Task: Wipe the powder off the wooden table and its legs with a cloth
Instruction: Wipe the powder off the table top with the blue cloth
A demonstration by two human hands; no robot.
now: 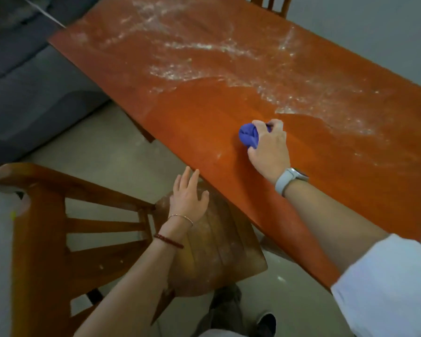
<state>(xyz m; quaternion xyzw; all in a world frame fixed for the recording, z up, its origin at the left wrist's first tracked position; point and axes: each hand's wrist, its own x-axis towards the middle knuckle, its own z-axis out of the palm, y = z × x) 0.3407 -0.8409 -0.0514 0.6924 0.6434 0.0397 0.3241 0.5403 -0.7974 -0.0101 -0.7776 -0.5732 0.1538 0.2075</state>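
Note:
A reddish wooden table (195,122) fills the middle of the head view. White powder (204,48) streaks its far half and right side, while the near strip around the cloth looks wiped. My right hand (269,147) grips a bunched blue cloth (249,136) and presses it on the tabletop near the front edge. My left hand (188,195) hovers with straight fingers over a chair seat, just off the table's near edge, holding nothing. One table leg (145,132) shows under the left edge.
A wooden chair (58,215) with a slatted back stands at the lower left, its dusty seat (219,242) tucked against the table. A grey sofa (29,81) lies at the left. Another chair back (270,3) pokes up at the far edge. Pale tiled floor (102,142) lies below.

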